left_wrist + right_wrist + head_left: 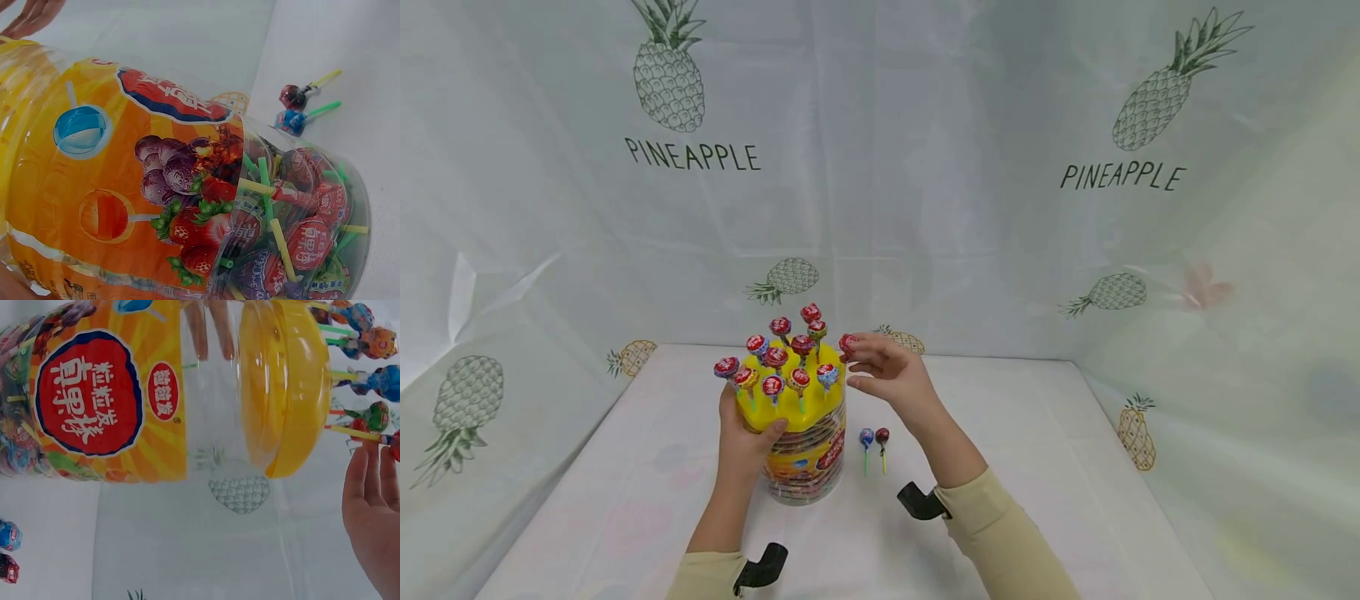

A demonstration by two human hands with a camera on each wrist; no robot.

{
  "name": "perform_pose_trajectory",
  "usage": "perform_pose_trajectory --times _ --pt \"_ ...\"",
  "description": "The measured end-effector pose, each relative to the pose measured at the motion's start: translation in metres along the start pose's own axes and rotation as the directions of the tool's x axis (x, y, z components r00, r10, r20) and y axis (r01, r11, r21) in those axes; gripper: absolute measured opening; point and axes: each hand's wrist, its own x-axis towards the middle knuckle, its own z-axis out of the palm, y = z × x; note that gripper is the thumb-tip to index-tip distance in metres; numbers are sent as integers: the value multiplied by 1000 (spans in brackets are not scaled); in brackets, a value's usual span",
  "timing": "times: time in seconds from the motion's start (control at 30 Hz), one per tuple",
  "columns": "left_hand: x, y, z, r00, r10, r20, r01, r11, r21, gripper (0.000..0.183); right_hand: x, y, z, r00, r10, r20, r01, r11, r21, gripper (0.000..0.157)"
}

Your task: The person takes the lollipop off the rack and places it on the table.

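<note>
A clear plastic jar (805, 471) with a yellow lid (786, 407) stands on the table; it has an orange fruit label (156, 394). Several wrapped lollipops (777, 357) stick up from the lid. My left hand (747, 442) grips the jar at its lid, thumb at the front. At the lid's right side, fingertips of my right hand (891, 371) touch a red lollipop (847, 345), with the thumb apart from it. In the right wrist view its stick (356, 433) meets the lid. More lollipops (309, 240) lie in the jar's bottom.
To the jar's right, a blue lollipop (867, 437) and a dark red lollipop (882, 436) lie on the white table (1000, 433). A pineapple-printed curtain (910, 167) hangs behind the table and along both sides. Each wrist wears a black camera mount (922, 502).
</note>
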Motion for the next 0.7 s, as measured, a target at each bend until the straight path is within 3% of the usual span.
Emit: perform_pose_trajectory --times 0.43,0.7 --pt "-1 0 -1 1000 -9 -15 9 1000 21 84 -15 20 -27 992 107 -63 -106 994 14 42" --pt "-1 2 0 1000 -22 -15 23 999 42 86 -24 46 -41 960 245 -136 -251 968 -29 40"
